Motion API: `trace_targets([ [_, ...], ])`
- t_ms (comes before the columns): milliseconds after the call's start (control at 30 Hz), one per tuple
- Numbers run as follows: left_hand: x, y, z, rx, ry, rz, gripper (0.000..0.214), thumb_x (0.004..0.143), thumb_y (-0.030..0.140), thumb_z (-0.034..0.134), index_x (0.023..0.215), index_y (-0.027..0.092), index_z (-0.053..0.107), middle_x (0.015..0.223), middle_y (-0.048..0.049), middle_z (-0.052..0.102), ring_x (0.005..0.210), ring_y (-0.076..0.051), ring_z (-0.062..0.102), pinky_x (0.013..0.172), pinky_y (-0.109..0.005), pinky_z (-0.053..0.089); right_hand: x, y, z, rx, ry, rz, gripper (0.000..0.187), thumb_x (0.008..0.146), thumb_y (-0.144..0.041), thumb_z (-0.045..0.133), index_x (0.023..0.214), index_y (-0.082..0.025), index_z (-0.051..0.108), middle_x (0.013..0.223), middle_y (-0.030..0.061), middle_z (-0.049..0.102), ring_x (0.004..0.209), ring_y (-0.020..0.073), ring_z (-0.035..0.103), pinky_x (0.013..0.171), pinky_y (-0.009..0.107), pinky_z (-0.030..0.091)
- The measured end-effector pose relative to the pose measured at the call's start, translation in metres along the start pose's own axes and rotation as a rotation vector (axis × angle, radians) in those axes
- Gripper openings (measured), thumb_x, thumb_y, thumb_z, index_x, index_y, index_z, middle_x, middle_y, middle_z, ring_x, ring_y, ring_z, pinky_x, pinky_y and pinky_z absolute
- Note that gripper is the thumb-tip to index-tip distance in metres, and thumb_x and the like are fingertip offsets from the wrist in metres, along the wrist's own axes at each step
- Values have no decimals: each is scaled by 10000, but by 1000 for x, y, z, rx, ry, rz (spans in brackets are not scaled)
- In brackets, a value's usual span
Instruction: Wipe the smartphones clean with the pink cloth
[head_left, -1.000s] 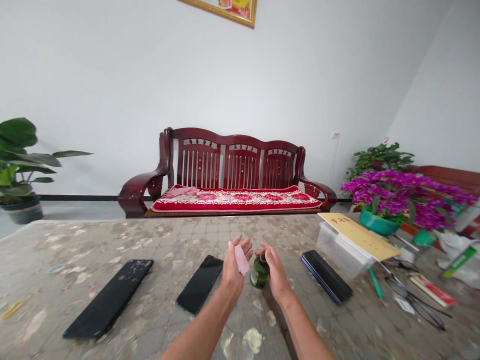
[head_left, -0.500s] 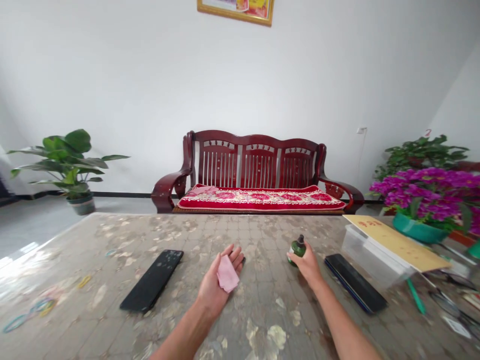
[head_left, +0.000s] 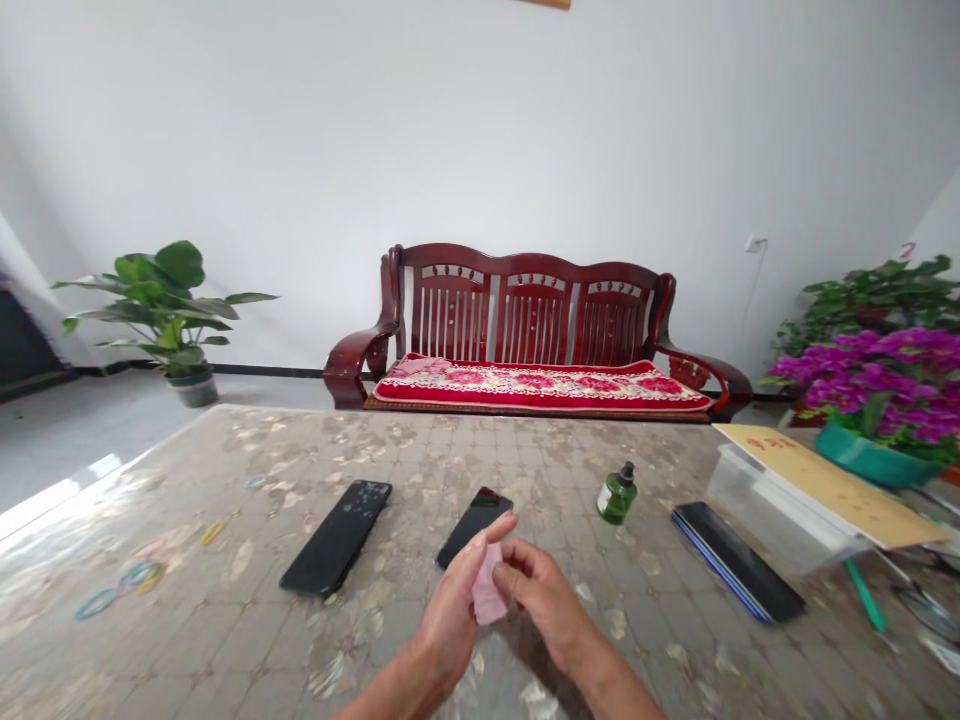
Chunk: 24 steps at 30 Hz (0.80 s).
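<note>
- The pink cloth (head_left: pixel 489 600) is held between the two hands, against the palm side of the left hand (head_left: pixel 454 592); its long axis is pointed roughly away from the wrists.
- The cloth is pinched by the thumb and bent fingers of the right hand (head_left: pixel 546 598); the left fingers are held out fairly straight, and whether the cloth is gripped by them cannot be told.
- The middle phone (head_left: pixel 466 532) is placed just beyond the left hand, which is the nearer one; its long axis is slanted away and to the right.
- The green bottle (head_left: pixel 616 498) is left untouched, upright, beyond and to the right of the right hand.
- Part of the phone is covered by the left hand; the cloth's far end and the right fingertips are partly hidden, so its folds are hard to make out.
</note>
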<state>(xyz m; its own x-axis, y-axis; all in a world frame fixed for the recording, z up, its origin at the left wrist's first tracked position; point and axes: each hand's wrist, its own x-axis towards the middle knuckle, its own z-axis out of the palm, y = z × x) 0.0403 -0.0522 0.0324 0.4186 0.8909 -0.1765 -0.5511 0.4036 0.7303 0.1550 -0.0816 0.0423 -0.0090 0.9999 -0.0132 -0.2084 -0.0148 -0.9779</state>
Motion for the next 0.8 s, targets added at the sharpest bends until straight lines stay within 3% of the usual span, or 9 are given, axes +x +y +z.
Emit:
trace_targets([
  [100, 3, 1, -14, 199, -23, 45, 490, 866, 535, 618, 1211, 199, 706, 1225, -123, 686, 1098, -336, 641, 989, -462, 474, 6, 8, -2, 42, 26, 38, 303, 726, -463, 762, 783, -172, 700, 689, 3, 644, 621, 145, 534, 611, 250, 405],
  [167, 8, 9, -28, 392, -36, 157, 456, 897, 530, 572, 1201, 220, 713, 1235, -114, 680, 1133, -335, 617, 1025, -476, 445, 16, 10, -15, -1, 96, 41, 322, 732, -479, 738, 813, -168, 705, 709, 15, 661, 621, 157, 546, 604, 258, 411],
  [233, 13, 19, -43, 712, -78, 305, 336, 835, 421, 678, 1117, 254, 753, 1227, -115, 680, 1184, -351, 575, 1073, -483, 397, 32, 9, -32, -130, 225, -18, 362, 756, -509, 686, 894, -176, 714, 765, 32, 688, 659, 184, 572, 615, 275, 426],
  [300, 17, 30, -57, 1036, -45, 427, 300, 718, 255, 767, 1017, 280, 779, 1229, -123, 666, 1199, -378, 549, 1087, -510, 368, 52, 4, -49, -419, 390, -158, 341, 779, -499, 638, 873, -180, 715, 792, 53, 699, 702, 207, 583, 648, 294, 433],
  [367, 18, 36, -66, 1312, -72, 462, 400, 680, 125, 735, 1047, 281, 763, 1283, -120, 624, 1227, -366, 523, 1079, -502, 376, 71, 0, -58, -818, 555, -330, 271, 839, -435, 583, 871, -205, 723, 827, 52, 692, 779, 212, 577, 733, 301, 420],
  [467, 17, 38, -71, 1621, -149, 424, 509, 692, 56, 668, 1155, 266, 708, 1388, -99, 531, 1277, -316, 478, 1087, -452, 375, 88, 2, -54, -1255, 470, -449, 208, 907, -317, 547, 847, -234, 728, 844, 49, 681, 856, 208, 565, 780, 289, 389],
  [567, 14, 35, -71, 1753, -177, 378, 500, 735, 72, 666, 1196, 267, 683, 1396, -84, 513, 1264, -292, 482, 1087, -422, 376, 89, 12, -40, -1496, 300, -444, 161, 907, -224, 584, 854, -255, 733, 865, 43, 678, 876, 205, 556, 787, 287, 379],
  [667, 13, 32, -72, 1771, -195, 377, 477, 760, 65, 673, 1190, 272, 683, 1356, -81, 538, 1220, -289, 509, 1063, -419, 401, 81, 21, -34, -1546, 229, -399, 158, 895, -206, 612, 932, -293, 739, 913, 34, 672, 912, 210, 552, 813, 298, 390],
  [800, 12, 25, -79, 1740, -225, 421, 470, 764, 24, 676, 1168, 262, 686, 1313, -84, 561, 1178, -275, 536, 1031, -414, 435, 77, 22, -43, -1431, 188, -392, 175, 915, -244, 601, 978, -310, 750, 1110, 45, 655, 1026, 219, 557, 885, 314, 419],
])
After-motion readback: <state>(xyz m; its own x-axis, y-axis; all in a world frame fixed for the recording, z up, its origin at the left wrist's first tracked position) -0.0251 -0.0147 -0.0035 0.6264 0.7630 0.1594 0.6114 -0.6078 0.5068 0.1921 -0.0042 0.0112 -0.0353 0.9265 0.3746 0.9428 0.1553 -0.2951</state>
